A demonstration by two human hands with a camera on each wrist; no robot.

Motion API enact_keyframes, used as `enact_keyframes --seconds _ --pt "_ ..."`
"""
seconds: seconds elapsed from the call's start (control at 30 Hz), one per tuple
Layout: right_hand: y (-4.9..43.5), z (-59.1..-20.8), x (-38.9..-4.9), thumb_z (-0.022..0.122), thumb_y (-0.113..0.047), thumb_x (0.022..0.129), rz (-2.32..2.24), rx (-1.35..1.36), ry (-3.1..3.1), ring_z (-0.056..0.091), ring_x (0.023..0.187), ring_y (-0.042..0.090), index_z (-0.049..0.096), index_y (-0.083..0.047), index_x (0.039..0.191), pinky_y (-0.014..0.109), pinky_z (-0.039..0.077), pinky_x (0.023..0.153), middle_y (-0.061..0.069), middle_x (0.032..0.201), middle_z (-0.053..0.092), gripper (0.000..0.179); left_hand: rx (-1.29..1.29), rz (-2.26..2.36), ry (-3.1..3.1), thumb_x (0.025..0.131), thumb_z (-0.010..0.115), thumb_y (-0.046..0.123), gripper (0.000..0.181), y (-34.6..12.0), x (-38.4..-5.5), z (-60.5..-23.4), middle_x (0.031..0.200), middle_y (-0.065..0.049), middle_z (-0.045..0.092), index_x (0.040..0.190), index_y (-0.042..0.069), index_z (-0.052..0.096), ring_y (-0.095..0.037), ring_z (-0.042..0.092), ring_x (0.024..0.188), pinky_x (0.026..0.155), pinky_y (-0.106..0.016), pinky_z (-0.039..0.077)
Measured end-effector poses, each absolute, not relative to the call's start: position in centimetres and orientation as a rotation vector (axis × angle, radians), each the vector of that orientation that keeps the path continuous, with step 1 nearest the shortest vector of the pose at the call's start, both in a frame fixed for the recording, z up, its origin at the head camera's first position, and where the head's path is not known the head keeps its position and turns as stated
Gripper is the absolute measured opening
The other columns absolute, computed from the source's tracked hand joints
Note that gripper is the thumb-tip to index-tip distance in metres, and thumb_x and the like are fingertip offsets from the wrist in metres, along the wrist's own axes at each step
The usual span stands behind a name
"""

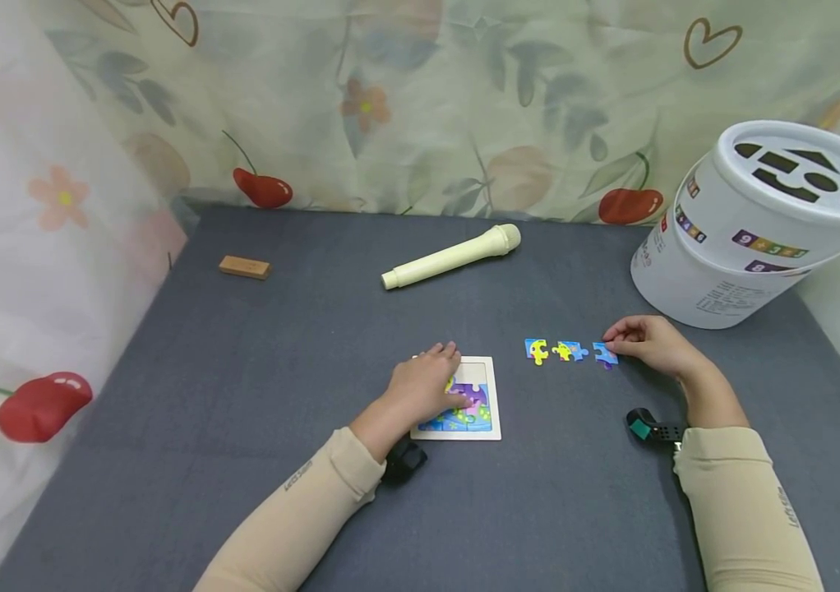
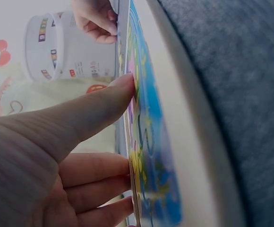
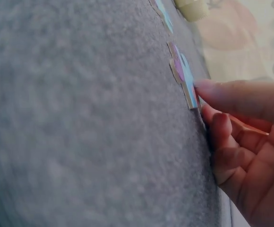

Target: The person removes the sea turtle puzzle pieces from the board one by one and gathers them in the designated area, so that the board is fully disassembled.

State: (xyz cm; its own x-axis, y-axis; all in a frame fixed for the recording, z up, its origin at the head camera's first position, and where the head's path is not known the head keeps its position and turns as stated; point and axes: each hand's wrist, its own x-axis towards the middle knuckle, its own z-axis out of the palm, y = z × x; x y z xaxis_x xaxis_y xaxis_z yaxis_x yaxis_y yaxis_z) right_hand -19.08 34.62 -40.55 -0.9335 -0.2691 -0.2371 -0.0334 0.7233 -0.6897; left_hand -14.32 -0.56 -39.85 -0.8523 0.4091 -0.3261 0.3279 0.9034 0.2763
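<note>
A small jigsaw puzzle in a white frame [image 1: 495,403] lies on the table, with blue, purple and yellow pieces in its lower part. My left hand [image 1: 426,385] rests over its left side, thumb on the pieces and fingers extended across the frame. In the left wrist view, the thumb [image 2: 99,106] touches the picture. To the right lie loose puzzle pieces in a row: a yellow-and-blue one [image 1: 536,350], another [image 1: 570,351], and a blue one with purple [image 1: 603,354]. My right hand [image 1: 653,343] pinches this last piece at its edge, thumb on it and fingers curled.
A cream toy microphone [image 1: 450,256] lies behind the puzzle. Far left is a small wooden block [image 1: 245,267]. A large white tub [image 1: 731,247] with shaped holes in its lid stands at the back right, close beyond my right hand. A patterned curtain [image 1: 435,107] hangs behind.
</note>
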Motion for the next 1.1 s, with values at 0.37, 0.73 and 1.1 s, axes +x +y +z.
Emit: enact_keyframes --seconds 0.37,0.73,1.1 --pt "34.1 -40.2 -19.2 0.055 -0.024 0.094 -0.994 -0.178 2.576 0.049 0.079 0.008 0.058 0.003 0.115 0.019 0.044 0.069 0.013 0.099 0.059 0.034 0.561 0.364 2.673 0.085 0.061 0.05 0.077 -1.6 -14.1 -40.0 0.154 -0.007 0.026 0.144 0.008 0.034 -0.021 0.023 0.143 0.114 -0.04 0.026" --pt "31.5 -38.8 -18.5 0.057 -0.028 0.093 -1.038 -0.165 2.686 0.049 0.071 0.01 0.06 0.004 0.112 0.021 0.041 0.061 0.011 0.089 0.062 0.037 0.538 0.662 2.595 0.083 0.069 0.039 0.079 -6.1 -13.8 -39.3 0.155 -0.007 0.022 0.145 0.006 0.033 -0.024 0.017 0.144 0.116 -0.044 0.02" --pt "28.4 -38.5 -18.3 0.061 -0.028 0.091 -1.055 -0.277 2.66 0.05 0.069 0.005 0.062 0.003 0.111 0.02 0.044 0.059 0.015 0.092 0.063 0.037 0.649 0.764 2.514 0.079 0.072 0.039 0.084 -7.9 -13.5 -39.7 0.155 -0.004 0.022 0.145 0.009 0.032 -0.021 0.02 0.144 0.115 -0.042 0.022"
